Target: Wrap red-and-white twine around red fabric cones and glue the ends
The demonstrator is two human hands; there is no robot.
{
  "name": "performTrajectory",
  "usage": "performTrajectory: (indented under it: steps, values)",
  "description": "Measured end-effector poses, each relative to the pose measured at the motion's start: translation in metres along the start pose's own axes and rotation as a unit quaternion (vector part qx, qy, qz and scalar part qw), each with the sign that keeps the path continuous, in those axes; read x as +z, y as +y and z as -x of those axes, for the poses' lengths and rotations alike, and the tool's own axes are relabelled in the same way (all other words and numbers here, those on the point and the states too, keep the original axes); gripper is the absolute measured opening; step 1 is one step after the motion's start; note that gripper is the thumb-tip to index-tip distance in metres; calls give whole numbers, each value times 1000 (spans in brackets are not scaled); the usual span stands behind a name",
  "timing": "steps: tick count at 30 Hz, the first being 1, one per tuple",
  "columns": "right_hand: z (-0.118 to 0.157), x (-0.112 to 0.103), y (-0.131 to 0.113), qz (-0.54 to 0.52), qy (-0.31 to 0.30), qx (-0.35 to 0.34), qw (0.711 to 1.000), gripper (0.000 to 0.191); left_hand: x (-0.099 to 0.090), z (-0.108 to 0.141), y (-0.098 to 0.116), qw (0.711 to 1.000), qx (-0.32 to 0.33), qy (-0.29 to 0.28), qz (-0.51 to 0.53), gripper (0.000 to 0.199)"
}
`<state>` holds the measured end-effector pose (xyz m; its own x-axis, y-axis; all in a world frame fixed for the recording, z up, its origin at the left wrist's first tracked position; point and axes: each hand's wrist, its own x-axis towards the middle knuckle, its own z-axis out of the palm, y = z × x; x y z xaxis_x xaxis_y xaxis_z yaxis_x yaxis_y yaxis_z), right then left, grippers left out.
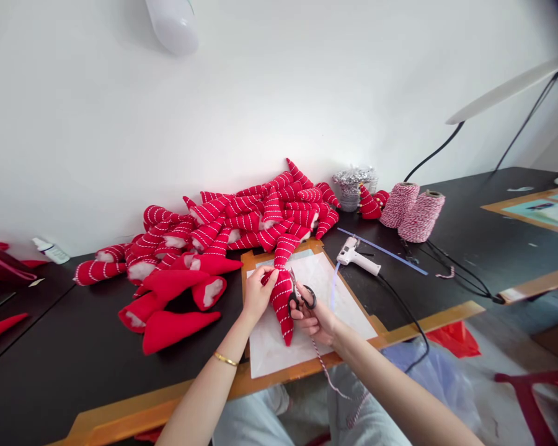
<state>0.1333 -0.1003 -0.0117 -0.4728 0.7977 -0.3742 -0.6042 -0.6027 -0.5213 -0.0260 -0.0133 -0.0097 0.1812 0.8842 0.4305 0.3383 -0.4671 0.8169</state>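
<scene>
A stuffed red cone [283, 301] wound with red-and-white twine lies on a white sheet [265, 356], its tip toward me. My left hand [259, 294] is closed at its upper left edge, thumb and fingers pinched on the cone. My right hand [317, 317] grips black-handled scissors [310, 297], their blades pointing up beside the cone's right edge. A loose length of twine [326, 370] hangs from below my right hand over the table edge to my lap. Another wrapped cone [286, 248] touches the far end of this one.
Behind lies a heap of twine-wrapped cones [242, 210]; plain red cones [177, 328] lie left. A white glue gun [357, 255] with its cord and a translucent stick [385, 251] sits right. Two twine spools [421, 217] and a tub of silver material [348, 195] stand behind it.
</scene>
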Motion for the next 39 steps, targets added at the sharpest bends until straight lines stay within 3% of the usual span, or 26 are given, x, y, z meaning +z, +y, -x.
performTrajectory:
  steps: [24,32,39]
  values:
    - [-6,-1,5,23,47,-85,995,56,2,1,2,999,31,-29,-6,19]
    - [-1,2,-8,4,3,-2,1000,61,2,1,0,999,28,-33,5,20]
    - [-2,9,-18,23,50,-10,998,62,2,2,1,999,34,-34,2,19]
